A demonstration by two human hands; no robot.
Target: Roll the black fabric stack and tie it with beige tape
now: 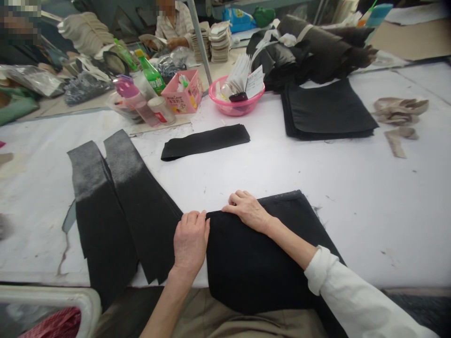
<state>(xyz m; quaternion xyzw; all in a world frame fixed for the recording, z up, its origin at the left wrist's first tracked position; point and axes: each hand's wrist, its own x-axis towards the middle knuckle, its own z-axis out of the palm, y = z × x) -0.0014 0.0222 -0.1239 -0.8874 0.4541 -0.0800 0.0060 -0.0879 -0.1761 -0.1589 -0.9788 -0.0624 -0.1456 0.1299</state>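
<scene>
A black cloth panel lies at the near edge of the desk, in the middle, and its lower part hangs over that edge towards the person's lap. The left hand rests palm down along the panel's left border, partly on the cloth. Its grip is open, with the fingers flat and together, and it has hold of nothing. The right hand, which comes out of a rolled white sleeve, lies on the panel's far left corner. Its fingers are curled at the cloth's edge, and I cannot tell whether this grip pinches the edge or only presses on it.

Just left of the hands, two long black strips lie side by side, running from the near edge towards the left side. Towards the middle of the desk lies a folded black band. Farther right is a stack of black cloth, with beige scraps near the right edge. Towards the far edge stand a pink bowl, a pink box and a green bottle.
</scene>
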